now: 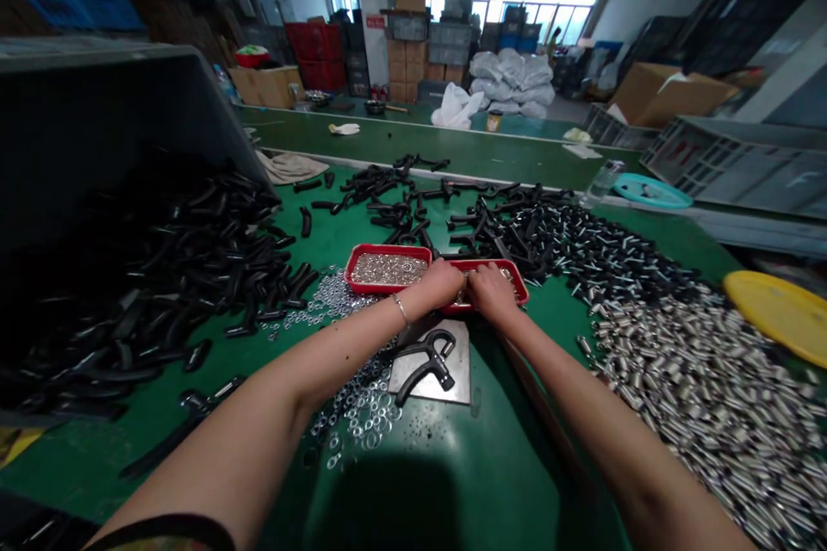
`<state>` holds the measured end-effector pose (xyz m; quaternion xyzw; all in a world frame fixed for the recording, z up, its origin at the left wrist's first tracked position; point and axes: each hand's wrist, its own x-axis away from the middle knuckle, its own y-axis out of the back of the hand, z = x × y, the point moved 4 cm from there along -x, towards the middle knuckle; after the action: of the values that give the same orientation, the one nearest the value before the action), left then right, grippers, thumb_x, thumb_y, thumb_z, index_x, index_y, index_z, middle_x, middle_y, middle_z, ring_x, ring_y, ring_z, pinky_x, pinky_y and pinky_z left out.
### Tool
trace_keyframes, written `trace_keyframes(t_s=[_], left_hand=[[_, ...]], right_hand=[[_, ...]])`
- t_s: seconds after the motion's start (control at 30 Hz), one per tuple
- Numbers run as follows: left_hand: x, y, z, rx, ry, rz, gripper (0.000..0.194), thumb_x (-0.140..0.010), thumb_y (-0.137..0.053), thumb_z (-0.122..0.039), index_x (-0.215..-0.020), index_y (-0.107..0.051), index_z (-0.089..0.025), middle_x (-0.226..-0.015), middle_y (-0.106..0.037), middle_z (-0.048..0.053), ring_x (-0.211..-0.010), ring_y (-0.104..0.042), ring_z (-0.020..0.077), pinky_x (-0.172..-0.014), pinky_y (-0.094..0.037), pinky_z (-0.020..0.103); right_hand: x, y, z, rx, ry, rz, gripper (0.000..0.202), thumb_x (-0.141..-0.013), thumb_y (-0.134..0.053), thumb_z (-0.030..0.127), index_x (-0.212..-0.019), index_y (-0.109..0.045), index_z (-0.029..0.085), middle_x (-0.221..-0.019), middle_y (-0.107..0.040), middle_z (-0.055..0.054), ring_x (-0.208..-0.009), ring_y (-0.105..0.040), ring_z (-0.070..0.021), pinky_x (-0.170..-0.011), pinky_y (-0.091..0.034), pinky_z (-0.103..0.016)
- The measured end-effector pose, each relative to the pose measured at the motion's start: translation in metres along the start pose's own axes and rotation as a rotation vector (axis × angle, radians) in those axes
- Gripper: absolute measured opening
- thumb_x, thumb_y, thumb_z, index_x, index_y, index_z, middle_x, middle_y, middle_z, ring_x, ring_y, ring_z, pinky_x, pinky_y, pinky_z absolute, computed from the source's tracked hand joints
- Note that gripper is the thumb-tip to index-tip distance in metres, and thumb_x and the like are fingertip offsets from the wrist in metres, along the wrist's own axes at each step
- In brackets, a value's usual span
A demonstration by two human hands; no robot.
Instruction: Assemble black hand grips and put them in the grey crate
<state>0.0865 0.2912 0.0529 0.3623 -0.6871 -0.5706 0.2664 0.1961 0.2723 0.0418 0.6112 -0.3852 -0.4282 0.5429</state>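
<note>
My left hand (pixel 443 282) and my right hand (pixel 492 291) meet over the right red tray (pixel 524 293), which holds small shiny metal parts. Both hands have their fingers bent and pinched together; whatever is between the fingertips is too small to make out. A second red tray (pixel 350 274) to the left is filled with small metal pieces. Below my hands, a flat metal plate (pixel 460 379) lies on the green table. On it rests a black two-handled part (pixel 423 355) with curved arms and a shiny metal cylinder.
Loose metal rings (pixel 365 413) lie left of the plate. Black handles (pixel 239 275) spill from a large grey crate (pixel 213 103) at left. To the right are black parts with metal pins (pixel 594 245), a heap of metal cylinders (pixel 717 379) and a yellow lid (pixel 781 310).
</note>
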Motion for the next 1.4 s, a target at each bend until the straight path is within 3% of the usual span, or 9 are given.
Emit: trace_keyframes(t_s=[0.17, 0.33, 0.6, 0.77, 0.83, 1.0, 1.13, 1.3, 1.4], left_hand=[[0.006, -0.012, 0.008, 0.008, -0.002, -0.034, 0.022, -0.091, -0.051, -0.011, -0.095, -0.073, -0.008, -0.102, -0.070, 0.026, -0.102, -0.064, 0.0339, -0.096, -0.035, 0.047], [0.007, -0.017, 0.010, 0.005, 0.003, -0.060, 0.021, -0.092, -0.051, -0.010, -0.092, -0.071, -0.005, -0.097, -0.071, 0.026, -0.098, -0.065, 0.0350, -0.098, -0.032, 0.050], [0.015, -0.014, 0.010, 0.011, 0.031, -0.158, 0.023, -0.095, -0.045, -0.012, -0.102, -0.066, -0.006, -0.101, -0.070, 0.020, -0.102, -0.065, 0.0311, -0.100, -0.038, 0.049], [0.062, 0.009, 0.018, 0.301, 0.034, -0.368, 0.020, -0.096, -0.050, -0.016, -0.112, -0.063, -0.015, -0.114, -0.067, 0.010, -0.110, -0.061, 0.0211, -0.095, -0.046, 0.034], [0.093, 0.009, 0.024, 0.525, 0.074, -0.406, 0.014, -0.094, -0.055, -0.018, -0.103, -0.065, -0.018, -0.106, -0.069, 0.006, -0.101, -0.063, 0.0188, -0.091, -0.048, 0.032], [0.149, -0.018, 0.018, 0.792, 0.195, -0.208, 0.006, -0.089, -0.064, -0.023, -0.092, -0.068, -0.019, -0.090, -0.071, 0.001, -0.086, -0.066, 0.0176, -0.081, -0.050, 0.032], [0.153, -0.031, 0.006, 0.624, 0.162, -0.245, 0.008, -0.087, -0.068, -0.023, -0.080, -0.067, -0.018, -0.089, -0.069, 0.003, -0.094, -0.061, 0.0211, -0.090, -0.046, 0.037], [0.150, -0.032, 0.002, 0.483, 0.154, -0.243, 0.011, -0.090, -0.065, -0.024, -0.080, -0.064, -0.018, -0.088, -0.065, 0.004, -0.093, -0.059, 0.0217, -0.087, -0.047, 0.036], [0.150, -0.030, -0.007, 0.276, 0.019, -0.209, 0.012, -0.094, -0.058, -0.024, -0.086, -0.063, -0.017, -0.093, -0.064, 0.007, -0.096, -0.057, 0.0236, -0.088, -0.046, 0.038]], right_hand=[[-0.001, -0.007, -0.002, -0.017, 0.034, 0.034, 0.021, -0.094, -0.050, 0.016, -0.101, -0.069, 0.010, -0.103, -0.068, -0.018, -0.102, -0.055, -0.0294, -0.086, -0.041, -0.036], [-0.003, -0.010, -0.001, -0.055, 0.059, 0.041, 0.018, -0.094, -0.050, 0.014, -0.096, -0.067, 0.011, -0.100, -0.068, -0.017, -0.097, -0.057, -0.0273, -0.084, -0.040, -0.034], [0.004, 0.000, -0.002, -0.176, -0.024, -0.130, 0.018, -0.096, -0.044, 0.017, -0.101, -0.061, 0.015, -0.101, -0.067, -0.015, -0.094, -0.057, -0.0263, -0.080, -0.042, -0.035], [0.054, 0.015, -0.017, -0.718, -0.149, -0.360, 0.015, -0.094, -0.053, 0.032, -0.093, -0.062, 0.020, -0.094, -0.069, -0.007, -0.085, -0.061, -0.0219, -0.077, -0.047, -0.033], [0.084, 0.007, -0.017, -0.930, -0.181, -0.270, 0.018, -0.091, -0.058, 0.038, -0.091, -0.064, 0.021, -0.093, -0.070, -0.005, -0.083, -0.063, -0.0210, -0.076, -0.048, -0.032], [0.129, -0.023, 0.004, -1.055, -0.202, -0.019, 0.023, -0.088, -0.059, 0.039, -0.098, -0.070, 0.021, -0.100, -0.070, -0.006, -0.091, -0.065, -0.0218, -0.083, -0.049, -0.035], [0.118, -0.035, 0.019, -1.164, -0.253, 0.021, 0.025, -0.090, -0.057, 0.043, -0.094, -0.065, 0.019, -0.085, -0.071, -0.004, -0.072, -0.064, -0.0180, -0.070, -0.049, -0.030], [0.101, -0.029, 0.027, -0.944, -0.178, 0.048, 0.021, -0.093, -0.052, 0.035, -0.086, -0.065, 0.020, -0.081, -0.071, -0.001, -0.072, -0.062, -0.0166, -0.069, -0.044, -0.027], [0.098, -0.021, 0.033, -0.772, -0.106, 0.092, 0.019, -0.095, -0.051, 0.029, -0.086, -0.064, 0.019, -0.083, -0.071, -0.003, -0.076, -0.062, -0.0170, -0.070, -0.042, -0.026]])
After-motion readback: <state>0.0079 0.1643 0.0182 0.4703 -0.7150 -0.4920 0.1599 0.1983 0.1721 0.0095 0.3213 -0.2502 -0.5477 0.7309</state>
